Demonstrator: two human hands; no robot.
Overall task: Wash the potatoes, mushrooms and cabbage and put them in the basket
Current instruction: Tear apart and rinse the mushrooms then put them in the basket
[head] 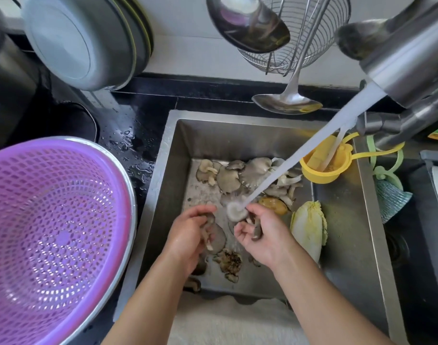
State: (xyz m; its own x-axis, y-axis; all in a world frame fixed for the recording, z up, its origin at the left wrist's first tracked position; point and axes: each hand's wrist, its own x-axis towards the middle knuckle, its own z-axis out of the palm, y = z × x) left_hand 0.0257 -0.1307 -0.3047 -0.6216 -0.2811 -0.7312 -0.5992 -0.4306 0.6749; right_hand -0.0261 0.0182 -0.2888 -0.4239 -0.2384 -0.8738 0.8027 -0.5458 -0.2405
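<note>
Both my hands are down in the steel sink [349,245], under running water from the faucet [402,70]. My left hand [188,235] grips a grey oyster mushroom piece. My right hand [265,232] holds another mushroom [236,211], whose pale cap sits in the stream. More grey mushrooms [242,174] lie piled at the sink's back, and a few scraps [229,262] lie near my wrists. A yellowish potato [275,205] rests beside a pale napa cabbage [308,227] on the right. The purple basket [56,232] stands on the counter at the left, with nothing in it.
A yellow strainer [324,165] hangs at the sink's right rim. Ladles [285,100] and a wire skimmer [310,33] hang above the back edge. Metal bowls [83,38] lean at the upper left. The black counter [130,135] is wet. A white cloth [232,319] drapes over the front edge.
</note>
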